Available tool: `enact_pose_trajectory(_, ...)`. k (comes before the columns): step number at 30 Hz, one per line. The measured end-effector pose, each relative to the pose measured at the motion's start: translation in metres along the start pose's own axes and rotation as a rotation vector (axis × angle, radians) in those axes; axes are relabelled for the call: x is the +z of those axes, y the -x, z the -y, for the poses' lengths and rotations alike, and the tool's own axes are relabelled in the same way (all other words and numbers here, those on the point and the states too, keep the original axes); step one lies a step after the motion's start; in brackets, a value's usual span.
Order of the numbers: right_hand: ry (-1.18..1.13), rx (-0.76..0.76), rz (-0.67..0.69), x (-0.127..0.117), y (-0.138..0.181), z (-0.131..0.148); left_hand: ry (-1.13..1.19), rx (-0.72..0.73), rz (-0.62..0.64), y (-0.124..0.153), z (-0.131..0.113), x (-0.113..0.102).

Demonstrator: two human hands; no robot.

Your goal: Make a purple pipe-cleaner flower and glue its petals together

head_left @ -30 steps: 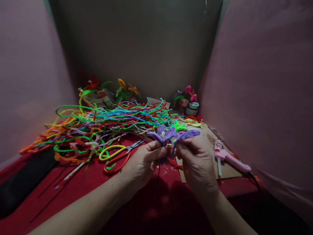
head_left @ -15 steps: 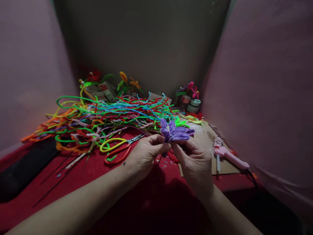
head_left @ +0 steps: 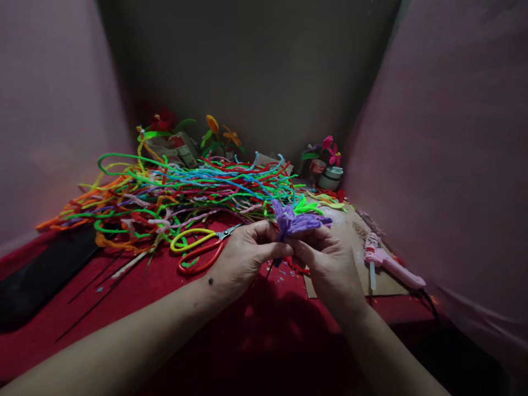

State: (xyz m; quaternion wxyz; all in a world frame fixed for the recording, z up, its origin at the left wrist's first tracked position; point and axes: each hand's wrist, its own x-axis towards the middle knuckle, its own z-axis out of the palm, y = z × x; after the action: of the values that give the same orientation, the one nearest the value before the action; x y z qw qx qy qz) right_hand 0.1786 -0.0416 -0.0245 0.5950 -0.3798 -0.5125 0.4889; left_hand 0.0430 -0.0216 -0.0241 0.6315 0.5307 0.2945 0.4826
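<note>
A purple pipe-cleaner flower [head_left: 295, 223] is held between my two hands, over the front of the table. My left hand [head_left: 251, 250] pinches the base of the flower from the left, thumb pointing right. From the other side my right hand [head_left: 325, 258] grips it low down, its thumb meeting the left one. A thin dark stem shows below the fingers; the rest of the base is hidden. Scissors [head_left: 198, 247] with one yellow and one red handle lie just beyond my left wrist, blades partly behind the hand.
Many coloured pipe cleaners [head_left: 185, 190] are heaped on the red cloth [head_left: 157, 308]. A pink glue gun [head_left: 388, 261] lies on cardboard [head_left: 346, 236] at right, its cord trailing off. Finished flowers [head_left: 214, 132] and a small jar [head_left: 330, 179] stand behind. A black object [head_left: 45, 275] lies left.
The flower has turned and tilted in my fingers, so its petals look more gathered and its centre shows less. The whole view has shifted slightly.
</note>
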Motion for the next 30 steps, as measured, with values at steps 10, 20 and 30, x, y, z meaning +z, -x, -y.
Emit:
enact_pose_trajectory(10,-0.3,0.256,0.119,-0.002,-0.003,-0.003,-0.062,-0.047,-0.055,0.003,-0.003,0.005)
enact_pose_trajectory(20,-0.441,0.305,0.058,0.003,0.0,-0.012,0.073,-0.126,-0.033,0.001,0.002,0.004)
enact_pose_trajectory(30,-0.321,0.273,0.221,-0.008,0.0,-0.005,0.08,-0.181,0.116,0.004,-0.002,0.003)
